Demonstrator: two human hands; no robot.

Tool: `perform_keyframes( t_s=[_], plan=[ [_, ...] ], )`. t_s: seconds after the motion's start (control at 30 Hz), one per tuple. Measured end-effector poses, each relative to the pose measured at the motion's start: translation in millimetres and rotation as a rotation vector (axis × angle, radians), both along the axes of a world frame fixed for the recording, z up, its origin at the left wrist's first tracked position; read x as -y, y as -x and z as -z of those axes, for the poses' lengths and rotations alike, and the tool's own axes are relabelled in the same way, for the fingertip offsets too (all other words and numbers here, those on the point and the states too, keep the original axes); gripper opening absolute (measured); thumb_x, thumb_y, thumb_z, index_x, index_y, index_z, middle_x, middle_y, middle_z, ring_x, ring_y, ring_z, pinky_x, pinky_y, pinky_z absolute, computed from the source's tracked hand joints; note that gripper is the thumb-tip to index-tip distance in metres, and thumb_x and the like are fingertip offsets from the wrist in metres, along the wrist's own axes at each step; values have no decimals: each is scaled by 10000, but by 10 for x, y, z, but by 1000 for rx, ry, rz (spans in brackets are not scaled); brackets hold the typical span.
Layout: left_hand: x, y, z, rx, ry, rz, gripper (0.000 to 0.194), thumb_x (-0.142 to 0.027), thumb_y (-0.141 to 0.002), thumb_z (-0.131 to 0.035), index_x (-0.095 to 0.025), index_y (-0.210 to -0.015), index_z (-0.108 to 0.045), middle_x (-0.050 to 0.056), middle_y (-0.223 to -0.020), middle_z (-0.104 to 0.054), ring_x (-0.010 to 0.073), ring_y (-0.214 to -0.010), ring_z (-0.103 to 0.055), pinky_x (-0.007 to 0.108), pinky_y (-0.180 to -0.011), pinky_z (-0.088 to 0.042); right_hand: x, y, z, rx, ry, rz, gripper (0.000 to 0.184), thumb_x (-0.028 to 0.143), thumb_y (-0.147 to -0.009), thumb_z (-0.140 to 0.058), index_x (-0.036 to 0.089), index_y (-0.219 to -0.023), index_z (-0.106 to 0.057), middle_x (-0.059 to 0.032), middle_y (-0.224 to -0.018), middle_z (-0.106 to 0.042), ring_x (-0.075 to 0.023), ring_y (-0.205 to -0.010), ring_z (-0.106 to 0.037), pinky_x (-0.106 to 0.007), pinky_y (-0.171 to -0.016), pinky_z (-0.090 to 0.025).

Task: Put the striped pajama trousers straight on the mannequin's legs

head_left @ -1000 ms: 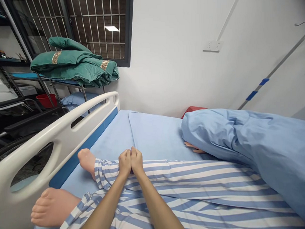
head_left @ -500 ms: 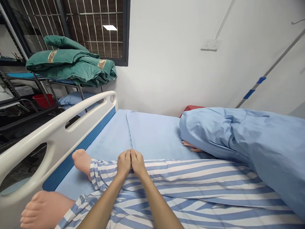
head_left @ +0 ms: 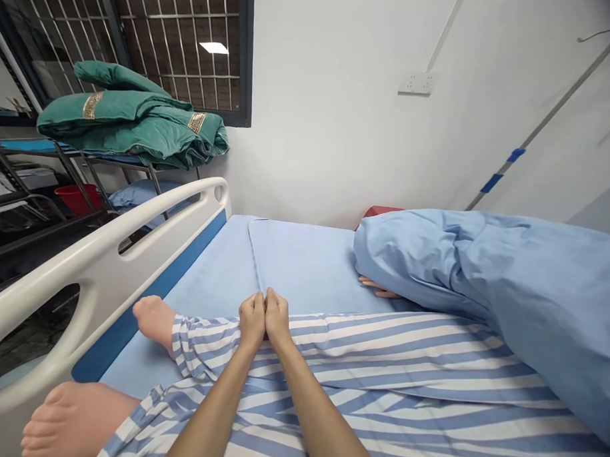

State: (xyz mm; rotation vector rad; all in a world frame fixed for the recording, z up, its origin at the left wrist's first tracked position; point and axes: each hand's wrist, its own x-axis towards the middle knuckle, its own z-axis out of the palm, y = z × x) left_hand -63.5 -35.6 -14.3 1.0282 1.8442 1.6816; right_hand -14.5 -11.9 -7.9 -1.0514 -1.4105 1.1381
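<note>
My left hand [head_left: 252, 318] and my right hand [head_left: 277, 316] are side by side, both closed into fists with thumbs on top and knuckles facing away. They rest on or just over the far lower leg of a manikin-like figure in blue-and-white striped trousers [head_left: 379, 339]. No object shows in either fist, and the palms are out of sight. The far bare foot [head_left: 154, 320] and the near bare foot [head_left: 76, 423] are left of my hands. A light blue quilt [head_left: 491, 268] covers the upper body, and a few fingers [head_left: 380, 287] show under its edge.
The bed's cream end board [head_left: 149, 227] with a blue strip stands at the left. Light blue sheet [head_left: 300, 255] lies beyond the leg, up to the white wall [head_left: 321, 121]. Folded green quilts [head_left: 131, 124] are piled on a rack, with a red bucket [head_left: 76, 198] below.
The view has shifted slightly right, so the bed and feet appear further left. My fists stay together at the lower leg, slightly raised and tilted differently from half a second ago.
</note>
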Motion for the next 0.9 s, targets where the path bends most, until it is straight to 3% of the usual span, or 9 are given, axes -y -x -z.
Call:
perform_keyframes(
  t_s=[0.2,0.27,0.37,0.47,0.53,0.67,0.73,0.9],
  plan=[
    [-4,21,17,-74,-4,44,358,-413,-801,-380,-176,-551,-476,-2,-509,-492,111,-517,-406,237,-514,-287,9,-158,-351,456,-306,-134,397,412,-878,-334,201,-555,-430,15,-516,-472,-119,-505,-377,-251,-529,-250],
    [10,9,17,-81,1,57,373,-410,-812,-373,-175,-544,-482,9,-517,-515,117,-525,-426,239,-520,-296,-1,-222,-316,474,-346,-164,399,391,-891,-308,202,-566,-439,11,-527,-486,-118,-511,-393,-246,-530,-249],
    [21,-16,6,-49,6,73,417,-417,-835,-340,-175,-524,-474,14,-516,-530,122,-538,-448,241,-539,-320,-20,-276,-126,464,-313,-104,386,367,-894,-298,201,-581,-451,3,-535,-501,-122,-514,-409,-249,-533,-249],
    [-24,-98,-93,24,35,122,406,-427,-818,-368,-170,-528,-491,10,-521,-532,123,-546,-459,239,-544,-334,-66,-298,22,357,-241,-20,379,387,-881,-323,197,-578,-448,4,-532,-494,-124,-521,-417,-248,-535,-263],
    [-87,-212,-220,69,15,192,378,-422,-799,-401,-168,-534,-492,-2,-523,-516,115,-546,-449,233,-546,-337,-123,-325,50,174,-155,36,386,416,-868,-330,194,-571,-438,8,-534,-483,-123,-532,-422,-241,-532,-287],
    [-217,-483,-432,162,-89,247,365,-400,-781,-429,-192,-490,-359,-54,-459,-354,79,-476,-330,220,-491,-284,-251,-411,63,-192,34,31,366,456,-829,-368,193,-580,-413,30,-535,-437,-108,-521,-390,-235,-519,-328],
    [-241,-556,-418,148,-96,188,373,-386,-791,-410,-198,-483,-313,-60,-450,-308,75,-465,-297,222,-480,-259,-292,-439,89,-269,89,39,355,465,-804,-408,200,-569,-379,49,-512,-386,-97,-498,-352,-233,-500,-321],
    [-208,-532,-152,-81,28,37,355,-351,-804,-388,-186,-491,-364,-44,-463,-374,88,-496,-337,232,-515,-243,-313,-435,120,-274,150,67,372,474,-769,-440,219,-538,-299,75,-472,-278,-84,-458,-273,-233,-448,-282]
  ],
)
